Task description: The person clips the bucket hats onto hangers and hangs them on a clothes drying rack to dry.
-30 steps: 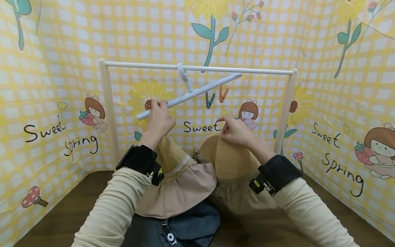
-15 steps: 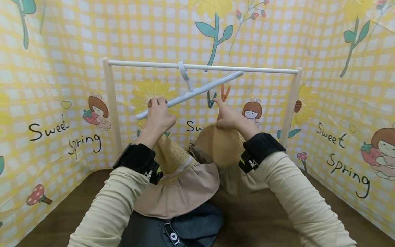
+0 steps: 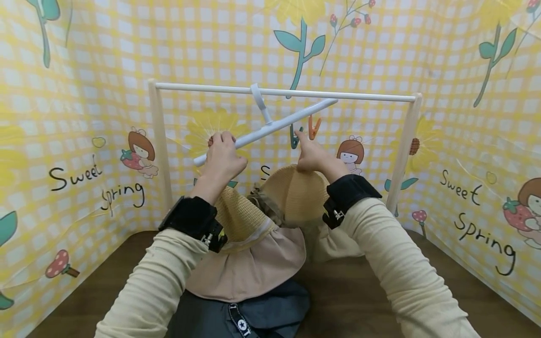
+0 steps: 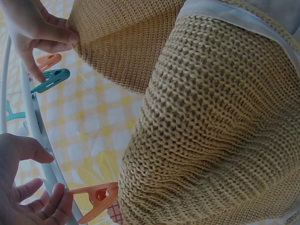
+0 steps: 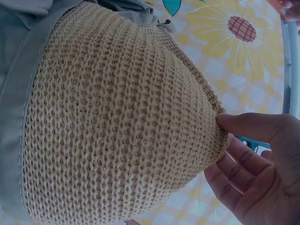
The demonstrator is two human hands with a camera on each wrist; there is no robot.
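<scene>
A white hanger (image 3: 291,116) hooks over the rack's rail, its left end tilted down. My left hand (image 3: 222,157) grips it near that low end. In the left wrist view, an orange clip (image 4: 99,199) beside my left fingers bites the crown of a straw sun hat (image 4: 206,126) with a pink brim. A second straw sun hat (image 3: 305,195) is lifted; my right hand (image 3: 318,157) pinches its crown between thumb and fingers (image 5: 243,123). My right index finger reaches to a teal clip (image 3: 294,138) hanging from the hanger, with another orange clip (image 3: 313,127) beside it.
The rack has a white rail (image 3: 367,96) and wooden posts (image 3: 159,145). A dark grey cap-like item with a black printed strap (image 3: 241,321) lies in front, on the brown table (image 3: 363,305). Yellow checked cloth (image 3: 101,56) surrounds the back and sides.
My right hand has risen and moved slightly left with the second hat, bringing its index finger to the teal clip. My left hand stays on the hanger.
</scene>
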